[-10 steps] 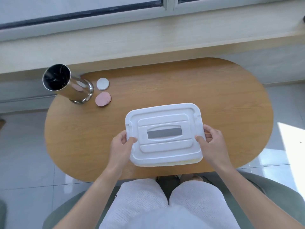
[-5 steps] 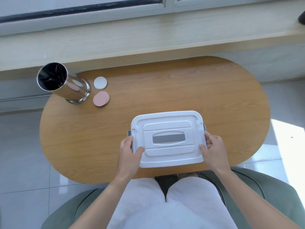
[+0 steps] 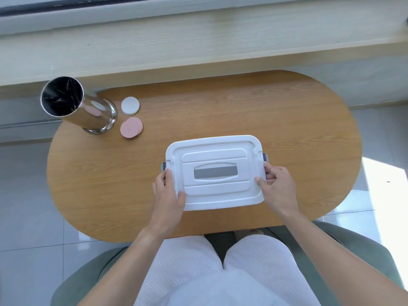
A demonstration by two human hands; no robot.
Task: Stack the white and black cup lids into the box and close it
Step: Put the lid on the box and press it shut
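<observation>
both hands [image 3: 167, 195] grip the lidded box's [image 3: 215, 172] side edges, latches apparently unfastened.

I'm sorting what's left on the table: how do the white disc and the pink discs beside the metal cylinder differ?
The white disc is white; the pink discs are pink. The white disc looks single, while the pink discs form a fanned stack. The white disc lies farther from the person than the pink discs. Both are round, flat and right of the metal cylinder.

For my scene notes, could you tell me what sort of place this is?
Probably a home or office window nook: an oval wooden table against a windowsill, tiled floor, padded chair.
</observation>
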